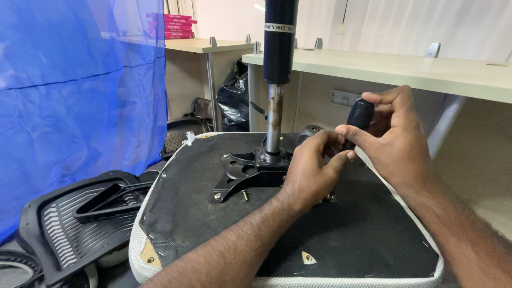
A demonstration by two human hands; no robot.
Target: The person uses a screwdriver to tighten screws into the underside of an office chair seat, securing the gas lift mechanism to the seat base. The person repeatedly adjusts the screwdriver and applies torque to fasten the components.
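An upturned chair seat (202, 224) with a black fabric underside lies in front of me. A black metal mechanism plate (242, 173) is bolted to it, and a gas lift cylinder (278, 48) rises from it on a rusty rod (274, 120). My right hand (397, 141) is shut on the black handle of a screwdriver (360, 114), held upright to the right of the plate. My left hand (312, 170) pinches the tool's lower shaft and rests against the plate's right edge. The tool's tip is hidden behind my left hand.
A black mesh chair backrest (74, 229) with an armrest piece (109, 197) lies on the floor at left. A blue plastic sheet (80, 101) hangs behind it. Pale desks (405, 69) stand close behind the seat, with black bags (234, 98) underneath and pink boxes (176, 26) on the far one.
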